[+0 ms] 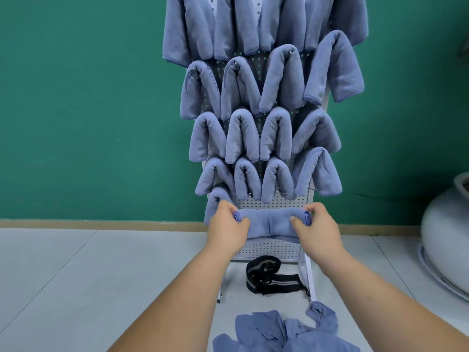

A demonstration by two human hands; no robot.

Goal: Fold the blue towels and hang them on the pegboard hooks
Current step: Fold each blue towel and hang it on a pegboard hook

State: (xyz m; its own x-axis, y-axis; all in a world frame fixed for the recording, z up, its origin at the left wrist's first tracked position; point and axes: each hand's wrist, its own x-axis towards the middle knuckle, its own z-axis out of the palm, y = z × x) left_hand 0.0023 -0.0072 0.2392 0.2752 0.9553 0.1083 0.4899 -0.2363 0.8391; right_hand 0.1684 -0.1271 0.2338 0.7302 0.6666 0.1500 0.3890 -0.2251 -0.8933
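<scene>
While both hands grip its ends, the folded towel (272, 223) stretches level between them as a thick, plush roll, nipped in at the middle, just in front of the lower part of the pegboard (274, 203). The left hand (228, 224) curls its fingers over the left end, where the folded layers show as nested curves; the right hand (314, 224) pinches the right end, thumb on the front and fingers wrapped over the top. The pegboard is a white perforated panel on a thin white frame, standing on pale floor tiles (76, 275) against a matt green wall (88, 110).

The hung towels (242, 133) are soft blue-grey microfibre with stitched hems, each draped over a small metal hook (236, 63) so that it falls in an upside-down U. Below the top row, which the frame cuts off and I cannot count, there are three rows of four and one single towel (215, 207) at the lower left, touching the left hand: thirteen in all.

On the floor behind the frame lies one black woven strap (271, 275) with a grey stripe, looped. Nearer the camera, a crumpled heap of loose towels (286, 331) lies on the tiles; their number cannot be told. One smooth, rounded pale vessel (446, 240) stands at the right edge
</scene>
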